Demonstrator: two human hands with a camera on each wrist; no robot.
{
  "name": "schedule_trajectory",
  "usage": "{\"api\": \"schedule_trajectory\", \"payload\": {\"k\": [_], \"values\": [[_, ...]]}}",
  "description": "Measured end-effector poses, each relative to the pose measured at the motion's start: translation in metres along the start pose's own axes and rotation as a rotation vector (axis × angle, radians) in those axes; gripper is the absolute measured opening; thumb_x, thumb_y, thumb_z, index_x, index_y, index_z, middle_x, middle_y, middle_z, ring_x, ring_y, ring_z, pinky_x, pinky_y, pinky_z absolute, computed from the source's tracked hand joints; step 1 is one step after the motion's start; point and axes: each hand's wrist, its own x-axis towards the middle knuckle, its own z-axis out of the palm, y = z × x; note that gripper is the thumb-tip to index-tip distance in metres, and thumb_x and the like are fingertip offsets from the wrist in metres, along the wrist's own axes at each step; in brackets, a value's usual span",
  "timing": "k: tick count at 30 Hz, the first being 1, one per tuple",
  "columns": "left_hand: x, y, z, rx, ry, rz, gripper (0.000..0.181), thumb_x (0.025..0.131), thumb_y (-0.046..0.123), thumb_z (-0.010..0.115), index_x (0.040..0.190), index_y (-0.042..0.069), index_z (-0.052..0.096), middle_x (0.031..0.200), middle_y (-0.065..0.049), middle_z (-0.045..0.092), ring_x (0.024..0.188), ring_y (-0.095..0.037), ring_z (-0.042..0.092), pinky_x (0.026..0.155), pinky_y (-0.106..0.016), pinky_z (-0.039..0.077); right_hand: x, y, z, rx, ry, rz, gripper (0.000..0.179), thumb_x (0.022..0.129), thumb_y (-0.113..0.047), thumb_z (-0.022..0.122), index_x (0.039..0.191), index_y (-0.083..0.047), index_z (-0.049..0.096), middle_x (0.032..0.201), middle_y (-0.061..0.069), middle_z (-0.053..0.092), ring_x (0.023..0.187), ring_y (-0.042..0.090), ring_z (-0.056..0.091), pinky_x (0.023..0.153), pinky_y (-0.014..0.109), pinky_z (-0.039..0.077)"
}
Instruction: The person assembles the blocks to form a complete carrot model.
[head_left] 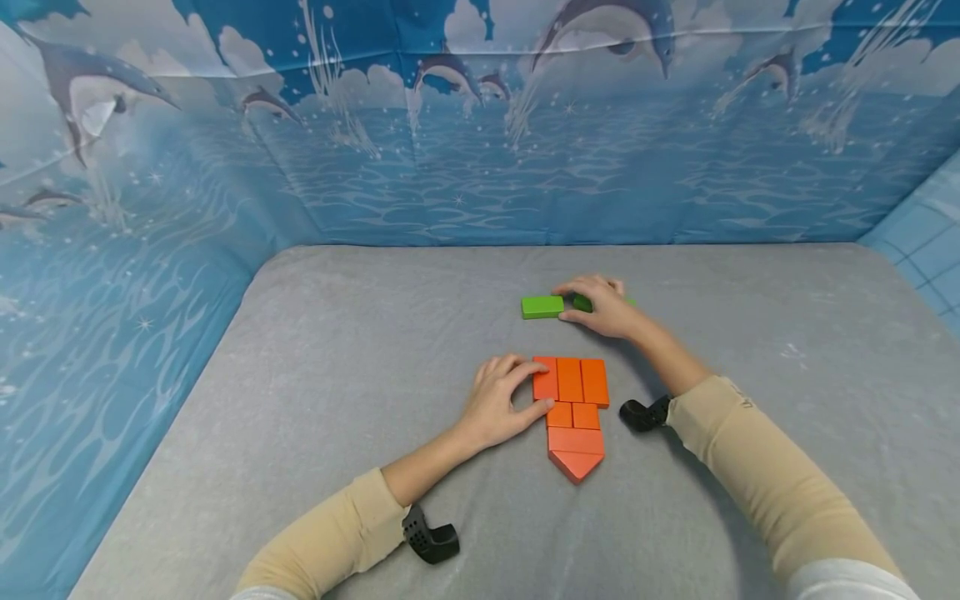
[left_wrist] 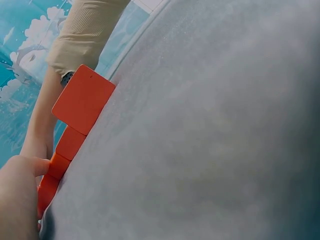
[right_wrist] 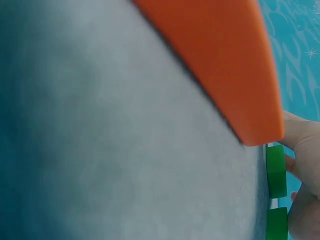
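Orange and red blocks lie flat together: upright orange rectangles [head_left: 570, 380] at the far side, small orange blocks [head_left: 585, 415] below, then a red rectangular block [head_left: 575, 440] and a red triangular block [head_left: 576, 464] pointing toward me. My left hand [head_left: 495, 400] reaches in from the left; its index fingertip rests on the leftmost upright block, and its thumb touches beside the small blocks. Farther back, my right hand [head_left: 603, 308] has thumb and index finger at either side of the right end of a green block [head_left: 542, 307]. More green [head_left: 582, 302] shows partly hidden under that hand.
A grey cloth-covered table [head_left: 360, 350] carries everything. Blue curtains [head_left: 465, 175] printed with dolphins stand behind and at the left. Black wrist devices [head_left: 431, 537] hang below both sleeves, the right one [head_left: 643, 414] close to the orange blocks.
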Motion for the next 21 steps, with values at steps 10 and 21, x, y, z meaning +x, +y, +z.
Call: {"api": "schedule_trajectory", "payload": {"k": [10, 21], "values": [[0.0, 0.0, 0.0, 0.001, -0.002, -0.001, 0.039, 0.083, 0.039, 0.064, 0.116, 0.019, 0.06, 0.109, -0.001, 0.054, 0.099, -0.017, 0.045, 0.093, -0.038, 0.032, -0.002, 0.0, 0.002, 0.022, 0.059, 0.006, 0.034, 0.087, -0.016, 0.063, 0.118, -0.003, 0.056, 0.121, 0.017, 0.053, 0.118, 0.035, 0.039, 0.098, 0.058, 0.01], [0.001, -0.001, -0.001, 0.004, 0.002, 0.004, 0.04, 0.082, 0.039, 0.064, 0.116, 0.019, 0.06, 0.11, -0.001, 0.054, 0.097, -0.017, 0.045, 0.092, -0.037, 0.032, -0.028, -0.016, -0.005, 0.059, 0.118, -0.056, 0.033, 0.084, -0.01, 0.066, 0.114, -0.002, 0.056, 0.113, 0.016, 0.055, 0.106, 0.034, 0.046, 0.09, 0.058, 0.021]]}}
